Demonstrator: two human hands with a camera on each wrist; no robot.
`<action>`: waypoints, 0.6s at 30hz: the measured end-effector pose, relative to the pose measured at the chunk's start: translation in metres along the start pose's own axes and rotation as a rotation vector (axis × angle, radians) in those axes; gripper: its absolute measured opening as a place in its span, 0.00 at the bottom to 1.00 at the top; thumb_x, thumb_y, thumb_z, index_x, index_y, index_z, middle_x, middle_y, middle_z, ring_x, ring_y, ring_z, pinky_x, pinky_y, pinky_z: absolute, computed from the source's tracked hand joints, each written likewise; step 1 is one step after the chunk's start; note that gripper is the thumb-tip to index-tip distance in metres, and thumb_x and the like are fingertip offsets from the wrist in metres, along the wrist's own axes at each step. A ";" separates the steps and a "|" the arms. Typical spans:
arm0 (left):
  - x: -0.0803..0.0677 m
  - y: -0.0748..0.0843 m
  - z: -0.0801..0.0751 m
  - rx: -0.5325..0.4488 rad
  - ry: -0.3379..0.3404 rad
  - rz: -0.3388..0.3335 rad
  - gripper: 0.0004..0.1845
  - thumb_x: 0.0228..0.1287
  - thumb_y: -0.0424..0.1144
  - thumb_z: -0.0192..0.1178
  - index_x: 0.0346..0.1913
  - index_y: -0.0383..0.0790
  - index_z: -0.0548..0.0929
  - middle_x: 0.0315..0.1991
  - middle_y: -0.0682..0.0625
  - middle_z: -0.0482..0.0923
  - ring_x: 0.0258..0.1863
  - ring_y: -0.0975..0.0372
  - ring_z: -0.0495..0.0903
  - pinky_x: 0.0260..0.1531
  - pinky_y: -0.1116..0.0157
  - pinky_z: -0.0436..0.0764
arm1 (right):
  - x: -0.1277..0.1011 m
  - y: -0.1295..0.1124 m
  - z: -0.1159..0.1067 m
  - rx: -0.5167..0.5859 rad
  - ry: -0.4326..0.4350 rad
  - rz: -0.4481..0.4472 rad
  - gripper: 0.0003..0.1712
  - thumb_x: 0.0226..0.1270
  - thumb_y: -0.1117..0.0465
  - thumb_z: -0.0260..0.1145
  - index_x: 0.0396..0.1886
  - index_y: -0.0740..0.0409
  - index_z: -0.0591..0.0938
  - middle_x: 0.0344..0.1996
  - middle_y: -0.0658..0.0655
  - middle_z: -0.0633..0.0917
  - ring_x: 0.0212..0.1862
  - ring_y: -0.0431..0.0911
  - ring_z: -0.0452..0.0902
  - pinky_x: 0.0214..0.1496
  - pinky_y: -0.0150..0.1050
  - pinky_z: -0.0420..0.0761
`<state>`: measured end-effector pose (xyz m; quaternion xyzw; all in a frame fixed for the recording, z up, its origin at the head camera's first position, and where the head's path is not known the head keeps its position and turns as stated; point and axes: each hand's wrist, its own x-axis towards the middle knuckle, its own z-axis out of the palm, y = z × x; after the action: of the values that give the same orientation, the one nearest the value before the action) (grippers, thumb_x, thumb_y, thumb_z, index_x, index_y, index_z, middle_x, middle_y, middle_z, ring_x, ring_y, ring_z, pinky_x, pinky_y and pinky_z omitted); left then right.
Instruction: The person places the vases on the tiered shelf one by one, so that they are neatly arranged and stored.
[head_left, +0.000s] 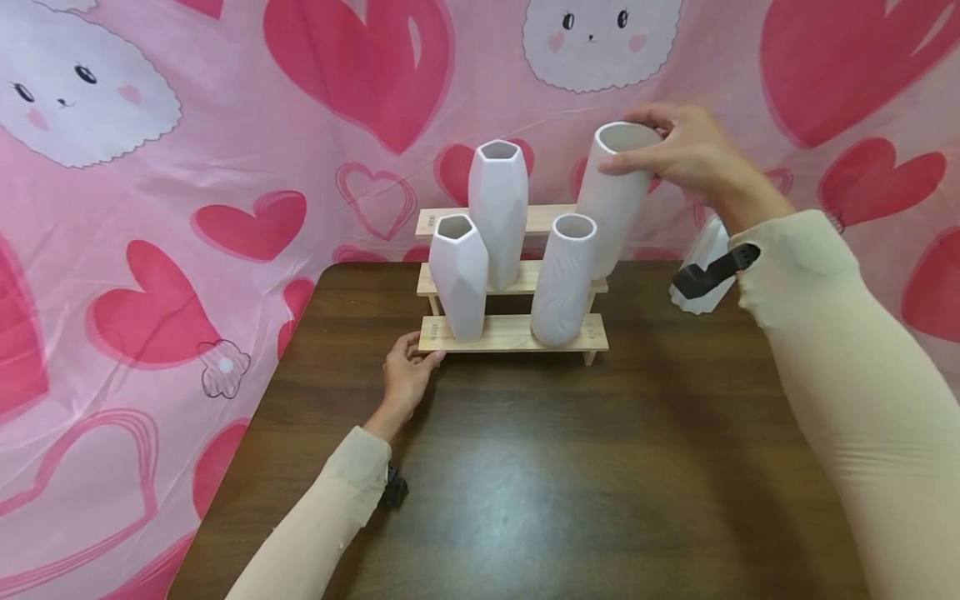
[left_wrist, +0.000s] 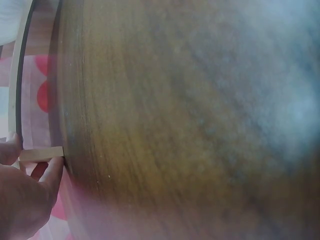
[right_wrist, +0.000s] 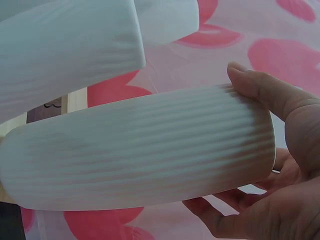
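A three-step wooden shelf [head_left: 517, 333] stands on the dark table [head_left: 525, 483]. A short faceted white vase [head_left: 459, 279] and a ribbed white vase [head_left: 562, 279] sit on its lowest step. A tall faceted vase [head_left: 498, 208] sits on the middle step. My right hand [head_left: 660, 146] grips the rim of a tall ribbed white vase [head_left: 615, 200], which tilts to the right with its base by the middle step's right end. In the right wrist view my thumb [right_wrist: 255, 87] and fingers curl round this ribbed vase [right_wrist: 140, 150]. My left hand [head_left: 420, 354] pinches the shelf's left end [left_wrist: 42, 154].
Another white object [head_left: 705, 250] stands on the table at the back right, partly hidden by my right forearm. A pink cloth with hearts and rabbit faces [head_left: 225, 125] hangs close behind the table. The table's left edge [head_left: 247, 433] runs near my left arm.
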<state>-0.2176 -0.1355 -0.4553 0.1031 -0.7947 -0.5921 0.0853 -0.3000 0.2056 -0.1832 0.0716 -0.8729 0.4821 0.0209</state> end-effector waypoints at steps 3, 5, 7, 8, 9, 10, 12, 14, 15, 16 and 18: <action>0.000 0.000 0.000 -0.003 0.003 0.001 0.26 0.48 0.36 0.65 0.52 0.40 0.70 0.42 0.46 0.78 0.38 0.59 0.78 0.35 0.66 0.79 | 0.002 -0.002 0.005 0.031 -0.007 -0.001 0.42 0.37 0.53 0.76 0.57 0.51 0.71 0.44 0.54 0.73 0.38 0.44 0.69 0.26 0.35 0.78; 0.000 0.000 -0.001 0.000 0.002 0.001 0.26 0.49 0.36 0.65 0.52 0.40 0.70 0.42 0.46 0.78 0.38 0.59 0.78 0.35 0.66 0.79 | 0.003 -0.003 0.009 0.042 -0.014 -0.009 0.42 0.36 0.53 0.76 0.57 0.52 0.71 0.44 0.54 0.73 0.38 0.45 0.70 0.27 0.36 0.79; 0.000 -0.001 -0.001 0.004 0.001 -0.001 0.26 0.49 0.36 0.65 0.53 0.40 0.70 0.42 0.46 0.78 0.38 0.59 0.78 0.35 0.66 0.79 | 0.004 -0.004 0.013 0.044 -0.017 -0.014 0.42 0.36 0.52 0.76 0.56 0.53 0.71 0.43 0.54 0.74 0.38 0.45 0.70 0.27 0.37 0.79; 0.000 -0.001 -0.001 0.006 0.000 0.000 0.26 0.49 0.37 0.65 0.53 0.41 0.70 0.42 0.47 0.78 0.39 0.59 0.78 0.35 0.66 0.79 | 0.004 -0.005 0.015 0.043 -0.019 -0.016 0.42 0.36 0.52 0.76 0.56 0.53 0.71 0.42 0.54 0.74 0.38 0.45 0.70 0.28 0.36 0.80; 0.000 -0.001 -0.001 0.006 0.000 -0.001 0.26 0.49 0.37 0.65 0.53 0.41 0.70 0.42 0.47 0.78 0.38 0.60 0.78 0.35 0.66 0.79 | 0.005 -0.005 0.017 0.040 -0.023 -0.015 0.42 0.35 0.52 0.76 0.56 0.53 0.71 0.42 0.54 0.74 0.38 0.46 0.70 0.28 0.37 0.80; 0.000 -0.001 -0.001 0.006 0.000 -0.002 0.26 0.49 0.37 0.65 0.53 0.41 0.70 0.42 0.47 0.78 0.38 0.60 0.78 0.35 0.66 0.79 | 0.005 -0.005 0.018 0.037 -0.026 -0.012 0.42 0.35 0.51 0.76 0.56 0.52 0.72 0.42 0.54 0.74 0.39 0.46 0.70 0.28 0.36 0.80; -0.001 -0.001 -0.001 0.002 0.004 -0.003 0.26 0.48 0.37 0.65 0.52 0.41 0.70 0.41 0.47 0.78 0.37 0.60 0.79 0.34 0.66 0.79 | 0.006 -0.005 0.022 0.033 -0.035 -0.007 0.43 0.34 0.51 0.77 0.56 0.52 0.72 0.43 0.54 0.74 0.39 0.46 0.70 0.30 0.35 0.80; -0.001 -0.001 -0.001 0.000 0.002 -0.002 0.26 0.49 0.37 0.65 0.52 0.41 0.70 0.41 0.47 0.78 0.37 0.59 0.79 0.34 0.66 0.79 | 0.007 -0.005 0.025 0.023 -0.041 -0.007 0.43 0.34 0.51 0.77 0.56 0.51 0.72 0.44 0.54 0.74 0.40 0.46 0.70 0.32 0.35 0.79; -0.001 -0.001 0.000 -0.002 0.002 -0.004 0.26 0.48 0.37 0.65 0.52 0.41 0.70 0.41 0.46 0.78 0.37 0.59 0.79 0.34 0.66 0.79 | 0.007 -0.005 0.026 0.016 -0.044 -0.006 0.43 0.34 0.51 0.76 0.56 0.51 0.71 0.45 0.54 0.74 0.41 0.46 0.69 0.33 0.34 0.79; -0.001 -0.001 0.000 -0.002 0.001 -0.003 0.26 0.48 0.37 0.65 0.52 0.41 0.70 0.41 0.47 0.78 0.37 0.59 0.79 0.34 0.66 0.79 | 0.007 -0.005 0.027 0.009 -0.045 -0.004 0.43 0.34 0.50 0.76 0.56 0.51 0.71 0.45 0.55 0.74 0.42 0.46 0.69 0.35 0.34 0.78; -0.001 -0.001 0.000 0.000 -0.001 -0.003 0.26 0.48 0.37 0.65 0.52 0.41 0.70 0.41 0.47 0.78 0.37 0.59 0.79 0.34 0.66 0.79 | 0.007 -0.005 0.028 -0.009 -0.046 0.000 0.43 0.34 0.50 0.76 0.56 0.51 0.71 0.46 0.55 0.73 0.43 0.47 0.68 0.37 0.34 0.77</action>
<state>-0.2163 -0.1352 -0.4568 0.1039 -0.7944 -0.5925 0.0838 -0.3057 0.1786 -0.1935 0.0826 -0.8753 0.4765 0.0009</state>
